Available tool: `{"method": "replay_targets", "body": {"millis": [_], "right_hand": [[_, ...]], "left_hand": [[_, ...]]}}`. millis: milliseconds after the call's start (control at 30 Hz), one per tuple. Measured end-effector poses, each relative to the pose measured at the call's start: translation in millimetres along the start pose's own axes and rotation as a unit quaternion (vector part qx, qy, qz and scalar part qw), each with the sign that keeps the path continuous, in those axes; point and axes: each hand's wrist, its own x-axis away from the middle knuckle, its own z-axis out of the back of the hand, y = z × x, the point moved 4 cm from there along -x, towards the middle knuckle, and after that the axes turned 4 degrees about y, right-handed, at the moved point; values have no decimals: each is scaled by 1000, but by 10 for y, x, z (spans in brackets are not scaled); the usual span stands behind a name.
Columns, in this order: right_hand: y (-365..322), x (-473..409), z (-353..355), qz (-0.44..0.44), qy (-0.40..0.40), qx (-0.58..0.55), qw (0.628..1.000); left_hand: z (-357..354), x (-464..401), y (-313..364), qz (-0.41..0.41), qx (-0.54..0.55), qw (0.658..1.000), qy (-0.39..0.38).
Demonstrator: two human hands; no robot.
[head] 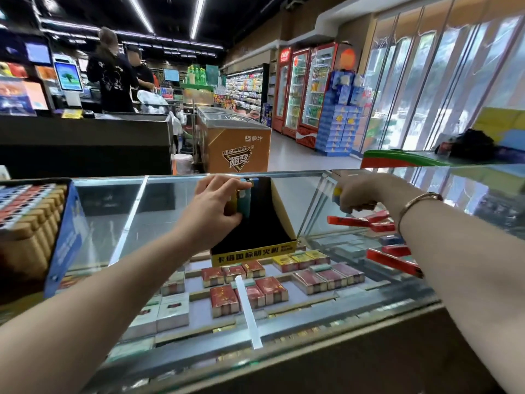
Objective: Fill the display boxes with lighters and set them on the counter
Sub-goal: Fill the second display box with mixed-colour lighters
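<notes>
On glass counter (108, 211), left grip (216, 209) pinches lighters (243, 201) in display box (279, 223); right grip (358, 191) clutches more.

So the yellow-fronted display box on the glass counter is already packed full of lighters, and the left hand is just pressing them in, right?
Not quite. The head view shows the display box on the glass counter mostly empty: only a few lighters stand at its left side, where the left hand presses them in.

Both forearms stretched forward over the counter (119, 211): left hand (216, 207) at the box (279, 223)'s left wall, fingers curled round upright lighters (243, 201); right hand (359, 194) right of the box, fist gripping more lighters, wrist braceleted.
</notes>
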Motion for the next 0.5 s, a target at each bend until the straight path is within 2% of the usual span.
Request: {"method": "replay_targets", "body": {"millis": [100, 267, 400, 500], "right_hand": [[22, 169, -45, -19, -50, 36, 998], [-5, 253, -151, -16, 8, 110, 994], [-138, 268, -238, 18, 30, 48, 998], [-308, 275, -227, 68, 68, -54, 994]], "left_hand": [[41, 72, 35, 8, -2, 1000, -6], [115, 169, 99, 18, 0, 1000, -16], [206, 236, 129, 17, -4, 1000, -24], [300, 298, 104, 12, -9, 1000, -26]]}}
